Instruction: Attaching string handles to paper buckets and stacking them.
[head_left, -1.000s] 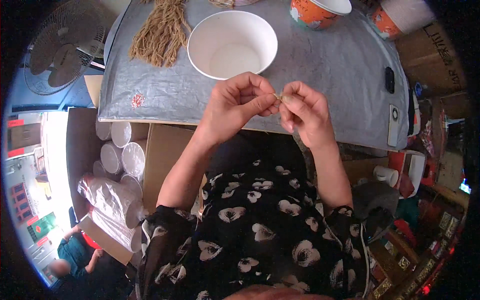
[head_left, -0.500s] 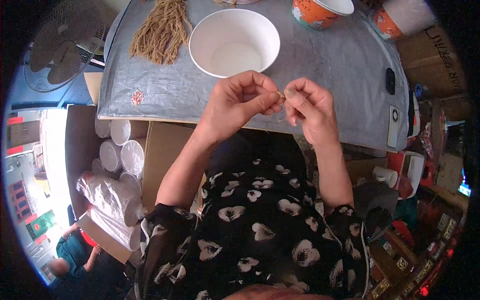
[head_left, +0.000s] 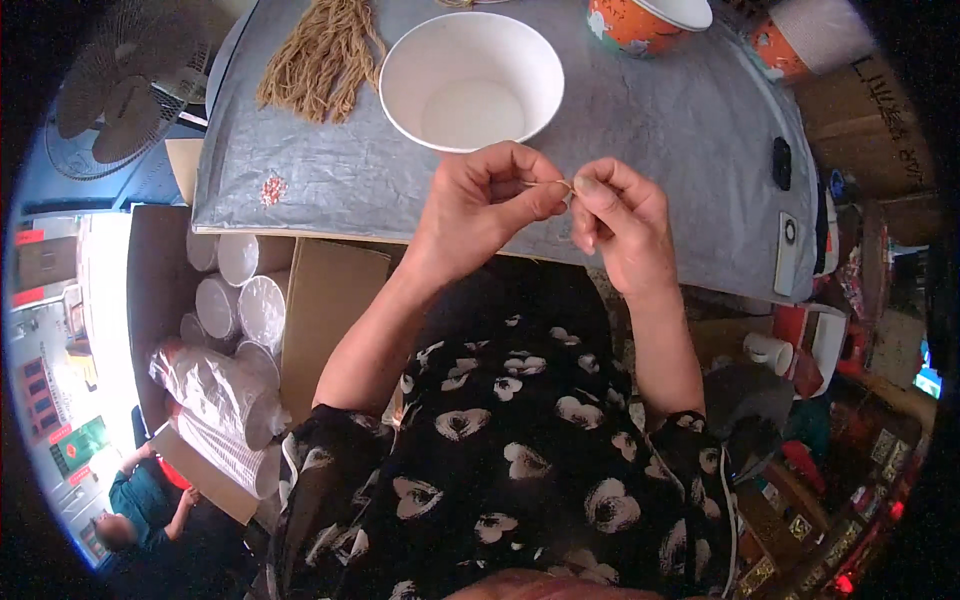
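My left hand (head_left: 480, 205) and my right hand (head_left: 628, 215) meet above the table's near edge, each closed in a pinch. Between their fingertips runs a thin tan cord (head_left: 545, 183), held by both; a small loop or knot seems to sit at the right fingertips. Just beyond my left hand stands a large white paper bucket (head_left: 472, 85) with its mouth up and nothing visible inside. Left of the bucket lies a thick bundle of tan cords (head_left: 322, 70), their ends fanned toward me.
A grey cloth covers the table (head_left: 690, 180). Orange printed buckets (head_left: 640, 30) stand at the far right. A black object (head_left: 781, 163) and a white device (head_left: 788, 245) lie near the right edge. Below left, a carton (head_left: 335, 300) holds wrapped white tubs. A fan (head_left: 125, 105) stands left.
My left hand's fingers have shifted a little, and a straight length of cord now shows between the hands. The right hand stays nearly in place.
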`<state>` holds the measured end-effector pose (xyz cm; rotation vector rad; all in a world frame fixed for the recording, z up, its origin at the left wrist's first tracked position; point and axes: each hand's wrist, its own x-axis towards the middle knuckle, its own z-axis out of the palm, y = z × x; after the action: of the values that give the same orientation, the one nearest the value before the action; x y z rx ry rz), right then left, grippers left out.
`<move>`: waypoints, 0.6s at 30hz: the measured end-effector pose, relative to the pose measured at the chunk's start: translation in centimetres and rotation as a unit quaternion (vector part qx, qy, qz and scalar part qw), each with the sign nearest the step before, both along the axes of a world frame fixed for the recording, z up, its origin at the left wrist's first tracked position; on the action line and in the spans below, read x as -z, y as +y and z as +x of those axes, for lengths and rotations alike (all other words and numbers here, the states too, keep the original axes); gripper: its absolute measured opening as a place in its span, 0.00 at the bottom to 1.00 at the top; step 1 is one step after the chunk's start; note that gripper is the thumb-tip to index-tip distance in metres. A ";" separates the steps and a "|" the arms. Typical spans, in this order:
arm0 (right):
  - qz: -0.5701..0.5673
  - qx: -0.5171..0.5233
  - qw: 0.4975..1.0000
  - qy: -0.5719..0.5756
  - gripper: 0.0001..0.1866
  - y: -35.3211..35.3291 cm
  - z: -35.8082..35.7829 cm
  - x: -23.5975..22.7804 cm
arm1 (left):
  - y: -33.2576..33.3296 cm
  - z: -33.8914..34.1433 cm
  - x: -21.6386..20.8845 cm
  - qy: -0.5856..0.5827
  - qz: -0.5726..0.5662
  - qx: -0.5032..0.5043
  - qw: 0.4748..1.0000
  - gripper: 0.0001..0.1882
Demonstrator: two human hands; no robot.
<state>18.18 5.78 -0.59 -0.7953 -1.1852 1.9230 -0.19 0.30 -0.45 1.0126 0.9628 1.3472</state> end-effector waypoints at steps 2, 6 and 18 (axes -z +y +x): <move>-0.005 -0.002 1.000 0.004 0.08 0.0 0.0 0.0 | 0.0 0.0 0.0 -0.016 -0.014 0.001 1.000 0.06; -0.004 0.000 1.000 -0.013 0.09 -0.2 -0.1 -1.0 | -0.1 -0.1 0.0 -0.021 -0.023 0.001 1.000 0.06; 0.140 0.035 0.986 -0.080 0.08 -0.2 -0.2 -0.1 | -0.1 -0.2 -1.0 -0.034 -0.035 0.008 0.999 0.09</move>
<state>18.01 5.55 -0.48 -0.8375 -1.4657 1.6140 -0.40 0.16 0.53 0.9138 0.9425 1.3174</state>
